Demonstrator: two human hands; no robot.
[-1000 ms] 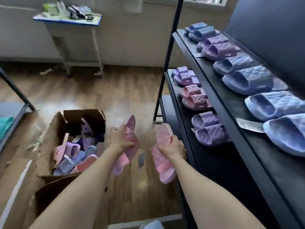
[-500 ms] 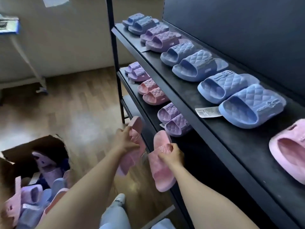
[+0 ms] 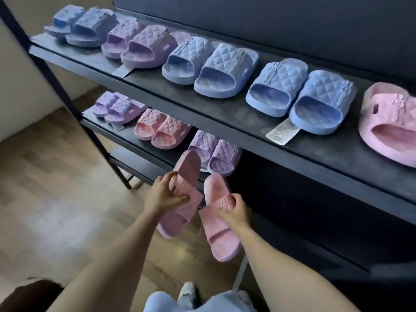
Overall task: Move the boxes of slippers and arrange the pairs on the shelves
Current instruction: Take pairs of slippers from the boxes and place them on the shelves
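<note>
- Left hand (image 3: 164, 194) grips one pink slipper (image 3: 189, 167) across its strap and right hand (image 3: 236, 210) clamps its mate (image 3: 216, 235), likely so the pair lands together
- Both hang at six o'clock, just off the middle shelf (image 3: 126, 140)
- Lone pink slipper (image 3: 387, 127) at three o'clock is cut off
- Dark shape (image 3: 33, 293) at seven o'clock is unreadable

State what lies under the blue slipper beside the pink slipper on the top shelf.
A white tag pokes out from under the blue slipper, lying on the top shelf. Its far end is covered by the sole, and its print is too blurred to read.
</note>
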